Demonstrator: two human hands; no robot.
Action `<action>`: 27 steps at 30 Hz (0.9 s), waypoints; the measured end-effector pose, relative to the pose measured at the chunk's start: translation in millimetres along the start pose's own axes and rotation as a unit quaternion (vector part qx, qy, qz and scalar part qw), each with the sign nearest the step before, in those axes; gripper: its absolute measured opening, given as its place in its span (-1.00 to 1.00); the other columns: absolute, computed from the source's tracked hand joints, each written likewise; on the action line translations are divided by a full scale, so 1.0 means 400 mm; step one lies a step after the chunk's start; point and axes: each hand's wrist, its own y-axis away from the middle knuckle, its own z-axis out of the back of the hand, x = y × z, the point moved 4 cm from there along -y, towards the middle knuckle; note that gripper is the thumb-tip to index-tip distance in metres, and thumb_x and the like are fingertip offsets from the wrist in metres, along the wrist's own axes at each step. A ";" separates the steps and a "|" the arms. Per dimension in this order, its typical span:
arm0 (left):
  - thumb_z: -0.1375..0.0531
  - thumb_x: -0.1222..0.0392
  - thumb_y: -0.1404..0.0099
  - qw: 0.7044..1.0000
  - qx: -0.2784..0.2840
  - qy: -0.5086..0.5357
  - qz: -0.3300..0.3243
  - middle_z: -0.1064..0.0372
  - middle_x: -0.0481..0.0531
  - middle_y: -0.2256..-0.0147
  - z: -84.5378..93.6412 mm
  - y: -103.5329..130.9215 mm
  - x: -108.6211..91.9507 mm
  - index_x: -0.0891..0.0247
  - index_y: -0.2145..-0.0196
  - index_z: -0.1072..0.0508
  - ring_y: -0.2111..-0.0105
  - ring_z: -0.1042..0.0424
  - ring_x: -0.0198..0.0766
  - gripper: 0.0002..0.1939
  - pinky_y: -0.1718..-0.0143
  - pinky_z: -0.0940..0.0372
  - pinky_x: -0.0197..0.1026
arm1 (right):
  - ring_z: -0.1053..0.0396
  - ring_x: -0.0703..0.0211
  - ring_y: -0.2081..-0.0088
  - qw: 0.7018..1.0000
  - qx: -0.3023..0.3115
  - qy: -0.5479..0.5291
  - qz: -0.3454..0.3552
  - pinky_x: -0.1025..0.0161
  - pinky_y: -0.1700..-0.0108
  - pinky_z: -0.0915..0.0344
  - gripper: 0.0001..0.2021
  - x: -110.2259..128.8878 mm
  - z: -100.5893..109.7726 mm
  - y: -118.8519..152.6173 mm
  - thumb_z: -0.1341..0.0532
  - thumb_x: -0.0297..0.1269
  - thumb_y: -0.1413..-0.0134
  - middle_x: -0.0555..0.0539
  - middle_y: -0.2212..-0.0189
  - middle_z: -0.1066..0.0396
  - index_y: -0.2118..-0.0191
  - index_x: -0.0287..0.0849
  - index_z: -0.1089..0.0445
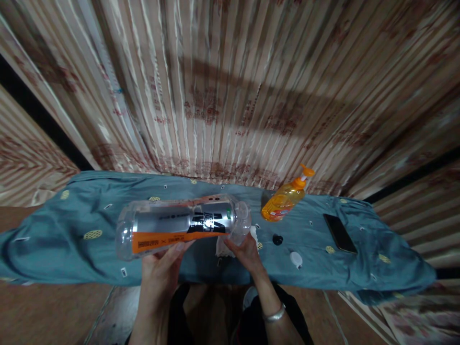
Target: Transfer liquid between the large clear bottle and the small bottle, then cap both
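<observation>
A large clear plastic bottle [172,225] with a silver, black and orange label lies sideways in the air over the cloth. My left hand [161,263] grips its body from below, near the base on the left. Around the neck end on the right, my right hand [242,249] is closed, with a bangle on that wrist. The bottle's mouth shows no cap. Partly hidden behind the bottle and my right hand is a crumpled white tissue [223,249]. To the right lie a small black cap [277,239] and a round white lid [296,259].
A pump bottle [285,199] of orange liquid stands at the back right. A dark phone [339,233] lies farther right. Teal patterned cloth [108,258] covers the long surface. Striped curtains [215,96] hang close behind it, and dark poles show at both sides.
</observation>
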 end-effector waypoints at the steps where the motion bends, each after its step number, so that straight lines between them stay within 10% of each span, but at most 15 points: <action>1: -0.53 0.18 0.13 1.000 -0.002 0.000 -0.002 -0.59 -0.02 0.35 -0.001 0.001 -0.001 0.17 0.29 -0.58 0.30 -0.59 -0.05 -0.60 0.07 -0.50 0.10 | -0.55 -0.15 0.08 1.000 0.000 0.000 0.000 -0.13 -0.05 -0.48 -0.59 0.000 0.000 0.000 -0.39 -0.14 0.03 -0.21 0.09 -0.57 0.06 -0.17 -0.42; 27: -0.54 0.12 0.15 1.000 0.010 -0.019 0.011 -0.59 -0.02 0.38 -0.014 0.007 -0.011 0.18 0.20 -0.58 0.27 -0.60 -0.01 -0.49 0.11 -0.51 0.08 | -0.56 -0.14 0.09 0.999 0.027 0.018 -0.001 -0.07 -0.04 -0.46 -0.70 0.009 -0.001 -0.001 -0.35 -0.09 -0.02 -0.19 0.18 -0.60 0.18 -0.17 -0.47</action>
